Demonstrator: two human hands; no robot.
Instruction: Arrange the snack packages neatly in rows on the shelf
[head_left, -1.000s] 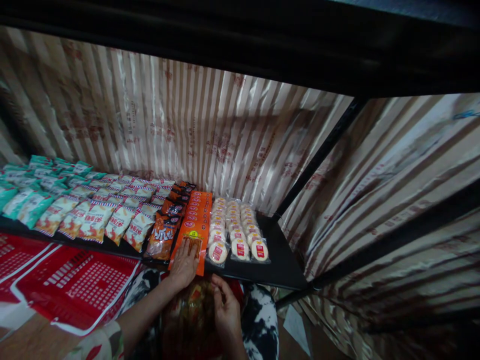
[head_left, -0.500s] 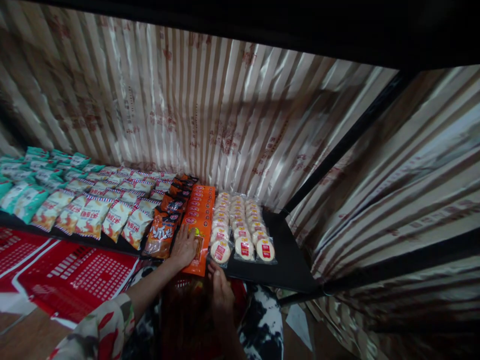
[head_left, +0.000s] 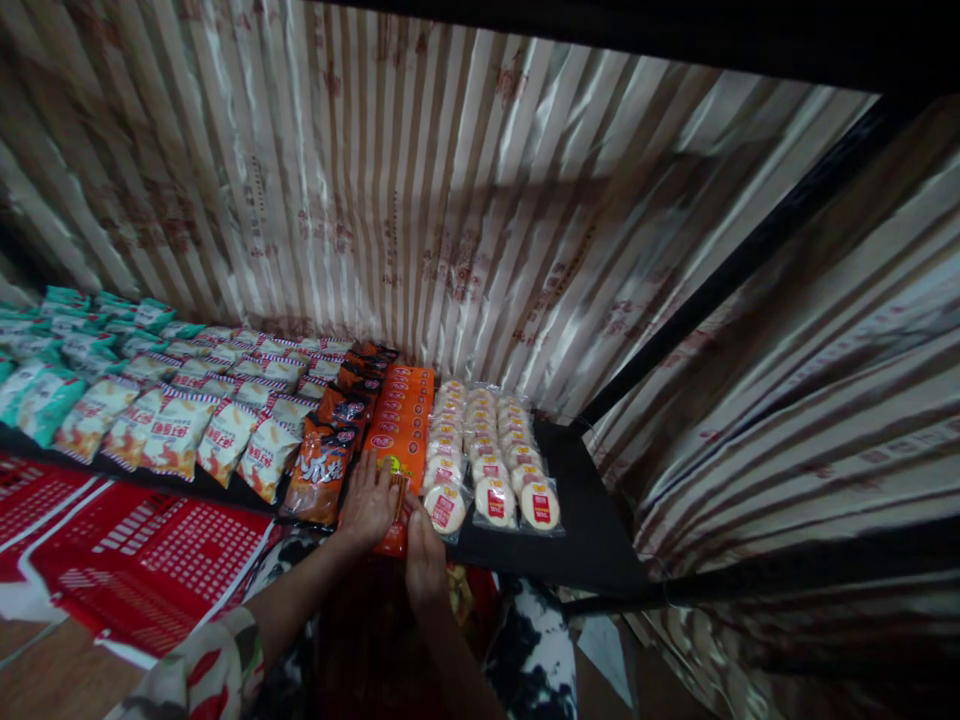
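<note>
While snack rows are already filling the black shelf [head_left: 585, 520], the left hand [head_left: 367, 505] is lying flat, fingers spread, on the front orange packet [head_left: 394, 490]; the right hand [head_left: 424, 555] is touching its edge, grip unclear.

dim, glare on foil, dark corners, edges warped

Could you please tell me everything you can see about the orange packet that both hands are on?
The orange packet is long, narrow and flat, of glossy plastic film, with a column of red oval logos and a yellow-green patch near its front end. It lies flat on the black shelf, running front to back between the dark orange snack bags and the round cakes. The left hand and right hand rest on its front end.
</note>
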